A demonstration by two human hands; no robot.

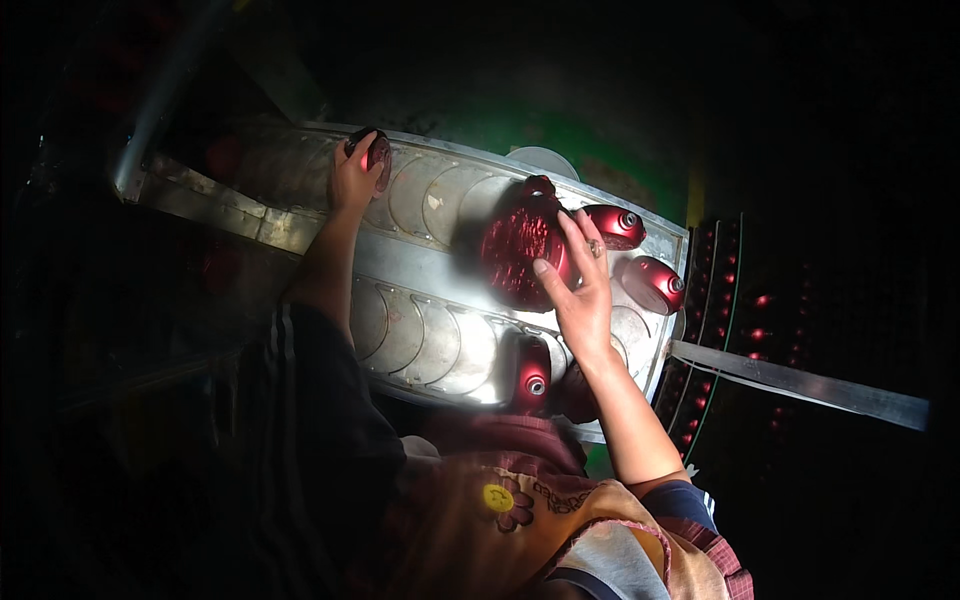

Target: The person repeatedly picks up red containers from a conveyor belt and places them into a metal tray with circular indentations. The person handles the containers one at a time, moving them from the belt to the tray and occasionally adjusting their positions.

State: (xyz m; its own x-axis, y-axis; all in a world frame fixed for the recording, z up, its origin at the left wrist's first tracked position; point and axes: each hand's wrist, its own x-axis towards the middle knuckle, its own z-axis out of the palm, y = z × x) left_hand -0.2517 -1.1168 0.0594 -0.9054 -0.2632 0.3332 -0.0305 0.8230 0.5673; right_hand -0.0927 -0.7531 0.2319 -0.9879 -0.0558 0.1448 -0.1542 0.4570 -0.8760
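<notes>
Metal conveyor (405, 262), two lanes, raised rims. Upper lane (410, 197) and lower lane (436, 342) both floored with overlapping curved slats, flat divider strip between.

Left hand (356, 180) at upper lane, toward its left end, closed around a dark red glossy piece (380, 160) by the far rim (455, 150). Right hand (582, 290) grips a large crinkled red piece (522, 245), thumb and fingers on its right side; ring on one finger. This piece covers part of the upper lane and divider. Underside hidden, can't tell if it touches the conveyor.

Contents at right end: upper red bottle (613, 227) lying tilted just beyond the right fingers, silver neck pointing right; second red bottle (654, 284) near it, neck also right, close to the end rim. Lower lane: third red bottle (532, 372), neck toward the person, with a darker red piece (577, 393) just beside it, partly behind the right forearm. Insides of bottles not visible.

Room: slats exposed between left hand and crinkled piece, and left of the third bottle. Tight around right hand. Metal bar (800, 384) sticks out rightward past the end rim. Left end too dark to read.
</notes>
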